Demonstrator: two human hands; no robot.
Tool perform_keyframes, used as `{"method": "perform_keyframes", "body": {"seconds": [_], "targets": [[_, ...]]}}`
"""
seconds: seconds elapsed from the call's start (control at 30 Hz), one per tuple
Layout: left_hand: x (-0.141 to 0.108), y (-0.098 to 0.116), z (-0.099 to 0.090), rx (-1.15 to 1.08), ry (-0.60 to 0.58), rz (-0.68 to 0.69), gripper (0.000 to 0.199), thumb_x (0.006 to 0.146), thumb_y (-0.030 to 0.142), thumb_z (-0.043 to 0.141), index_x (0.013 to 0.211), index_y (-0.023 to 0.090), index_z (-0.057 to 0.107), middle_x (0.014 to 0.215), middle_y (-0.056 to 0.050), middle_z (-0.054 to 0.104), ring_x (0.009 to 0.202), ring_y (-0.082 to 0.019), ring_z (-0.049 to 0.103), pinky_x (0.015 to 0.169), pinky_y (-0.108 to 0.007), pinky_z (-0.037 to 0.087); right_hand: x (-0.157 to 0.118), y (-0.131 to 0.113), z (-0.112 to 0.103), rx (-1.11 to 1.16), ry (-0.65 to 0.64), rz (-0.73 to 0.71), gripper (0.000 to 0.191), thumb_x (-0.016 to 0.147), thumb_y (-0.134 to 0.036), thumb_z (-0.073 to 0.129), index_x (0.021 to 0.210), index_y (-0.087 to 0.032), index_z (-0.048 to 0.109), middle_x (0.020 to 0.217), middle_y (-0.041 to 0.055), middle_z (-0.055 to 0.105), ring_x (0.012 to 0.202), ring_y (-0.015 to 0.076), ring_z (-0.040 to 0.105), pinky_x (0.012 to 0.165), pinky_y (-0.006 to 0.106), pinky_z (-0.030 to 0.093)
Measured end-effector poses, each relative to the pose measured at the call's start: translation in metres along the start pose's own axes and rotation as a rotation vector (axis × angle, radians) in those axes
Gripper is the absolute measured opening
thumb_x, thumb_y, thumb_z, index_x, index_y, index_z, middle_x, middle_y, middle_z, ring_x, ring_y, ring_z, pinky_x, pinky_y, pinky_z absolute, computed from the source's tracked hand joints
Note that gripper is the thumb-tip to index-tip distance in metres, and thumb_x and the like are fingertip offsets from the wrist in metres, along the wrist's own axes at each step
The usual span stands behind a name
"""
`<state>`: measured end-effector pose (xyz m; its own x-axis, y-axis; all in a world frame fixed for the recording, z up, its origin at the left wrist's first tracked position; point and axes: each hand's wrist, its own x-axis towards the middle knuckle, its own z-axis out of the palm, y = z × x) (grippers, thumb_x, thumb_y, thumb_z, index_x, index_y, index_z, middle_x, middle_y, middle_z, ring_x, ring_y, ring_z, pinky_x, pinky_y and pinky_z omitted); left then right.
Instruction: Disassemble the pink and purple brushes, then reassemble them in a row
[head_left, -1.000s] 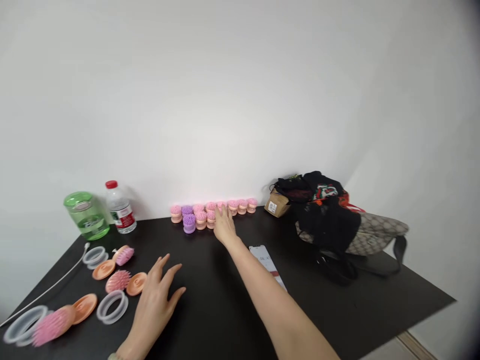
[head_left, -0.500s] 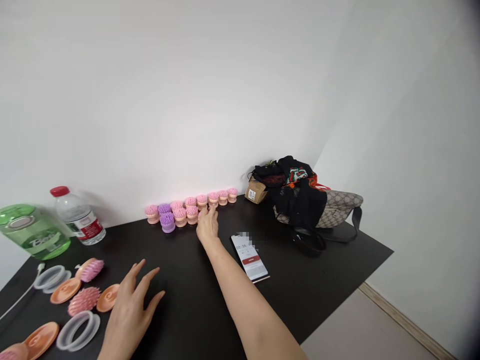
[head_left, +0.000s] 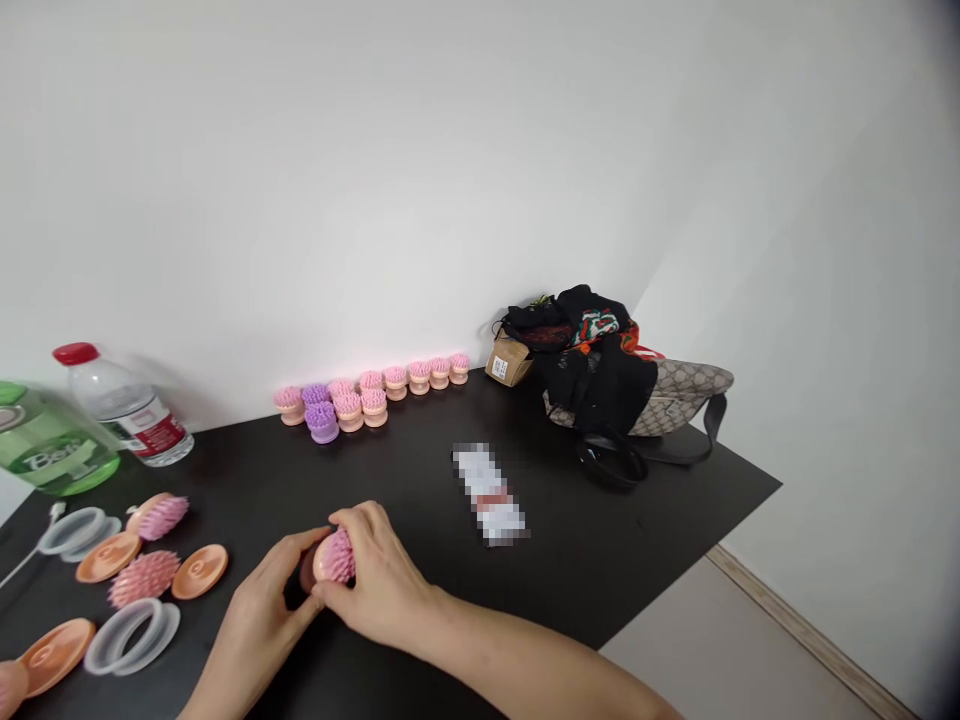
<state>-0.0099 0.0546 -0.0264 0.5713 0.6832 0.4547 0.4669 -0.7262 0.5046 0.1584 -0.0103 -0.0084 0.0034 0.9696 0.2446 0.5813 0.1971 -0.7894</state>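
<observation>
Above the black table, both my hands hold one round silicone brush with pink bristles (head_left: 341,556). My left hand (head_left: 262,610) grips its dark-looking base side, thumb and fingers curved around it. My right hand (head_left: 382,580) is closed over the bristle side. Part of the brush is hidden by my fingers. To the left lie loose parts: a bristle head (head_left: 146,578), another bristle head on its side (head_left: 160,517), orange discs (head_left: 200,571) and translucent rings (head_left: 124,635). Along the wall stand several assembled pink brushes (head_left: 373,406) and two purple ones (head_left: 322,422).
A phone (head_left: 489,495), its screen pixelated, lies right of my hands. A patterned bag (head_left: 679,395) with black cloth and a small cardboard box (head_left: 508,360) sits at the back right. A red-capped bottle (head_left: 142,420) and a green bottle (head_left: 56,450) stand at the left.
My right hand has come back from the row by the wall with a brush from the front line. My left hand, open before, has closed on it too. The view has shifted slightly.
</observation>
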Motion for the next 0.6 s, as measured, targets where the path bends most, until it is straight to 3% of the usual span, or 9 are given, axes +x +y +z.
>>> {"method": "perform_keyframes", "body": {"seconds": [0.13, 0.27, 0.43, 0.6], "targets": [[0.001, 0.012, 0.000, -0.064, -0.066, -0.028, 0.029, 0.077, 0.027, 0.065, 0.107, 0.025, 0.063, 0.095, -0.001, 0.073, 0.079, -0.020, 0.072, 0.069, -0.025, 0.059, -0.008, 0.011, 0.004, 0.113, 0.070, 0.016, 0.065, 0.067, -0.021, 0.082, 0.125, -0.019, 0.051, 0.120, 0.0092, 0.051, 0.117, 0.0238, 0.054, 0.103, 0.040, 0.049], [-0.001, 0.011, 0.002, -0.046, -0.078, -0.065, 0.035, 0.074, 0.023, 0.065, 0.108, 0.027, 0.061, 0.093, 0.001, 0.073, 0.071, -0.017, 0.070, 0.063, -0.022, 0.058, -0.009, 0.015, 0.006, 0.146, 0.082, -0.058, 0.062, 0.068, -0.024, 0.083, 0.122, -0.017, 0.053, 0.117, 0.0097, 0.052, 0.113, 0.0235, 0.056, 0.102, 0.038, 0.050], [-0.002, 0.011, 0.003, 0.009, -0.008, -0.090, 0.029, 0.079, 0.040, 0.065, 0.105, 0.028, 0.061, 0.093, 0.000, 0.074, 0.078, -0.021, 0.073, 0.066, -0.026, 0.060, -0.012, 0.016, 0.003, 0.149, 0.075, -0.095, 0.061, 0.072, -0.026, 0.083, 0.123, -0.017, 0.052, 0.118, 0.0110, 0.055, 0.113, 0.0241, 0.056, 0.100, 0.037, 0.051], [-0.008, 0.008, 0.005, 0.082, 0.042, -0.069, 0.037, 0.083, 0.058, 0.059, 0.104, 0.028, 0.062, 0.098, -0.004, 0.072, 0.082, -0.025, 0.072, 0.065, -0.034, 0.061, -0.013, 0.011, -0.004, 0.100, 0.041, -0.135, 0.049, 0.079, -0.031, 0.077, 0.118, -0.016, 0.052, 0.113, 0.0115, 0.061, 0.107, 0.0247, 0.057, 0.097, 0.037, 0.053]]}}
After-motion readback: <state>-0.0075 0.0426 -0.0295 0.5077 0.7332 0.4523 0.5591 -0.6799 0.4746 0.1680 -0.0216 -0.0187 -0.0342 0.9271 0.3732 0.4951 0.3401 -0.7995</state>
